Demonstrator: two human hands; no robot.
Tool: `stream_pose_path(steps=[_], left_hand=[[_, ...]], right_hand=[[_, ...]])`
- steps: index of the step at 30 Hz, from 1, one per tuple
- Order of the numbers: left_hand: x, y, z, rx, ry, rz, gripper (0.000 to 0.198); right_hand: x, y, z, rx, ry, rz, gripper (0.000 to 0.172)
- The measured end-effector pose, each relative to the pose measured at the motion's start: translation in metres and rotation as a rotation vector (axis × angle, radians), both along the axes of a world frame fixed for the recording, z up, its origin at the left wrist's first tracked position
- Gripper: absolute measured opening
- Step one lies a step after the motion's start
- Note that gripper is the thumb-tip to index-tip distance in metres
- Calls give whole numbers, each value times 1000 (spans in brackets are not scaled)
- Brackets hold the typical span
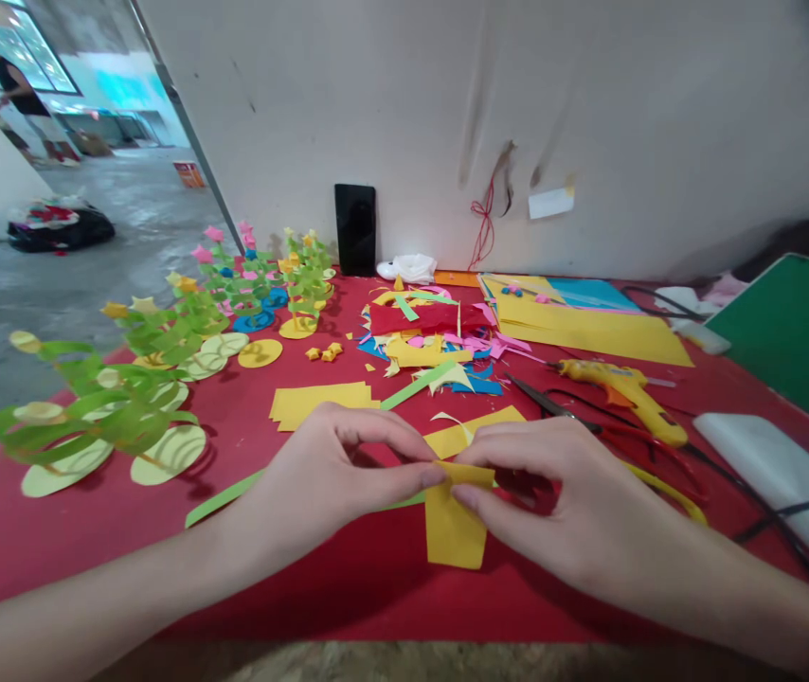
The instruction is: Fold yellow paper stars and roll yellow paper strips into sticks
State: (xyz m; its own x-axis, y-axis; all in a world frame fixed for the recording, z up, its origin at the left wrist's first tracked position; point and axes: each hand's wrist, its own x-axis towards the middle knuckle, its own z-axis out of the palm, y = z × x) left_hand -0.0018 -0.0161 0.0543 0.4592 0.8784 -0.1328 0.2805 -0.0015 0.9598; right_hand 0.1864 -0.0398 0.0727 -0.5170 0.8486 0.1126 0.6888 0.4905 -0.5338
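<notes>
Both hands, left (337, 474) and right (553, 502), are pinching the yellow paper (454, 526) between them, fingers nearly closed.

No writing can be read anywhere. The yellow glue gun (628, 390) on the red surface (348, 578) carries a small bluish mark on its body, too small to make out. An orange sign (189, 174) on the floor far off is blurred. A white slip (550, 202) on the wall shows no legible marks, and the yellow paper piece (454, 535) is plain on its visible side
</notes>
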Motion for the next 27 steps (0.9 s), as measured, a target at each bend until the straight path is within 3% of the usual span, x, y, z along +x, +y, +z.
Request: stream_pose_path(steps=[6,16,27], left_hand=[[0,0,1,5,-1,-13,10],[1,-7,12,-100,-96,8,11],[1,-4,7,-105,-79,25,7]], right_hand=[[-3,-1,2,-30,14,17,18],[5,0,7,159,42,-30,13],[8,-2,5,181,27,-2,10]])
